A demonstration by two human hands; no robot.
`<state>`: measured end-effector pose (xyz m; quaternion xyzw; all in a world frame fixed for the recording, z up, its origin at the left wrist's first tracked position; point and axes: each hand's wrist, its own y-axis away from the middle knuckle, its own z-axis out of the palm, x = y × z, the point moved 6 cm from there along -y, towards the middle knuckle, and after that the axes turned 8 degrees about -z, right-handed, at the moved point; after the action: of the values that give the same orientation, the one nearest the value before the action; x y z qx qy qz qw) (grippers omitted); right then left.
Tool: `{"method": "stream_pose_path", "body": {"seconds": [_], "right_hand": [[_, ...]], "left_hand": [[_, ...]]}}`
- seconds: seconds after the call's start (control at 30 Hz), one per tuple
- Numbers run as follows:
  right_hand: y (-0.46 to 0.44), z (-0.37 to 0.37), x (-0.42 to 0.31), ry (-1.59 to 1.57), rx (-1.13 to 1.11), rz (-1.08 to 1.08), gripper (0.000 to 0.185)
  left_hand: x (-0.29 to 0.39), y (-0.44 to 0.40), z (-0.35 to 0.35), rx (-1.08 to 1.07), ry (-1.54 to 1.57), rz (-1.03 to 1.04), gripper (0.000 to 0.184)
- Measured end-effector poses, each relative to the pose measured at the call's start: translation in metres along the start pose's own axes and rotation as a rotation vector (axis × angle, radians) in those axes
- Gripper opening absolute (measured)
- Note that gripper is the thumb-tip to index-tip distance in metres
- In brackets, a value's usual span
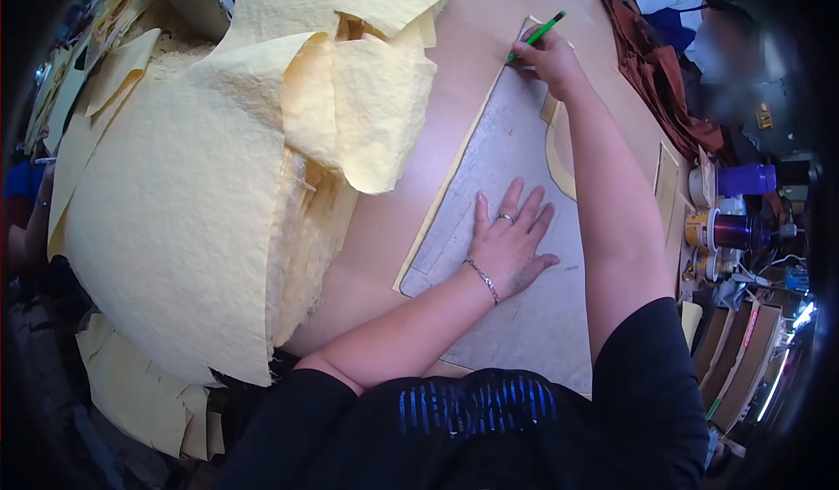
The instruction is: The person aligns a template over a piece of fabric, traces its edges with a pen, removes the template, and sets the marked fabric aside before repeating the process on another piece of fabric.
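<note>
Where the pencil meets the template's edge, tabletop lies open alongside.

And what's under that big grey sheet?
Yellow material peeks out from under the grey sheet, along its long straight edge and in its curved notch. The rest is covered, so I can't tell how many layers there are.

head-worn view | faces forward, down | hands, tabletop near | outer edges dark, perhaps warped

Template lies on a sheet, both on the table — layered stack at left; containers at right, boxes nearer the wearer.
</note>
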<state>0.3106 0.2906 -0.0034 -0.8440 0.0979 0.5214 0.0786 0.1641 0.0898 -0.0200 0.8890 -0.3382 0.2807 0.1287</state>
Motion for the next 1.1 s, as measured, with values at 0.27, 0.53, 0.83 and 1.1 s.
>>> {"method": "stream_pose_path", "body": {"seconds": [0.27, 0.53, 0.83, 1.1], "right_hand": [[0.088, 0.046, -0.045, -0.032, -0.069, -0.050, 0.021], [0.217, 0.144, -0.078, 0.035, -0.783, 0.088, 0.017], [0.221, 0.143, -0.078, 0.143, -0.764, -0.038, 0.017], [0.142, 0.078, -0.040, 0.132, -0.380, -0.065, 0.014]], "left_hand": [[-0.003, 0.002, -0.001, -0.034, 0.037, -0.017, 0.063], [-0.007, 0.008, 0.009, 0.125, -0.172, 0.157, 0.064], [-0.007, 0.011, 0.005, 0.121, -0.213, 0.155, 0.064], [-0.005, 0.001, 0.003, -0.088, -0.037, -0.070, 0.059]]}}
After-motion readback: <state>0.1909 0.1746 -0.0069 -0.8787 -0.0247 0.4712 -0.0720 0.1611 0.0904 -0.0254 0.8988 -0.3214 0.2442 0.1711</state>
